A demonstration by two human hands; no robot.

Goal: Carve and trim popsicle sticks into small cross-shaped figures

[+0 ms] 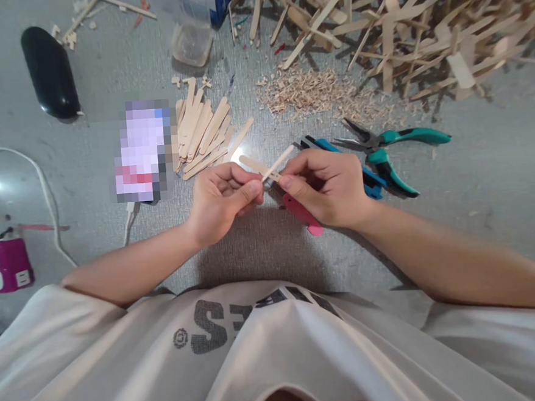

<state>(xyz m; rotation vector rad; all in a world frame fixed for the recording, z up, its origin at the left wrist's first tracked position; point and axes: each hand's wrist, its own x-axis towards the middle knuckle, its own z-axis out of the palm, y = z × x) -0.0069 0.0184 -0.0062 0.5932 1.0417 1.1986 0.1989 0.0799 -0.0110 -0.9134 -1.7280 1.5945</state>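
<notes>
While our two hands meet above the middle of the grey tabletop [485, 167], each one pinches a wooden stick. Our left hand [224, 200] grips the lower end of a narrow pale stick [283, 158] between thumb and forefinger, and our right hand [325, 184] closes its fingertips on a flat craft stick [252, 163]; the two pieces cross between them. Beneath our right hand we see a pinkish-red object [301, 213] and a blue tool [372, 184], both too covered to name further. Just to the right, towards the table's right edge, lie needle-nose pliers [376, 143] with teal-and-black handles, spread apart. Beyond our left hand sits a small pile of craft sticks [202, 128], with a smartphone [140, 151], its screen blurred, beside it. Farther out, wood shavings [319, 93] lie in front of a tangled heap of sticks [403, 38], which fills the far right corner. Near the far edge we have a clear plastic container [192, 44]; towards the far left corner rests a glossy black case [50, 72]. A purple plug adapter [9, 264] lies by the left edge.
</notes>
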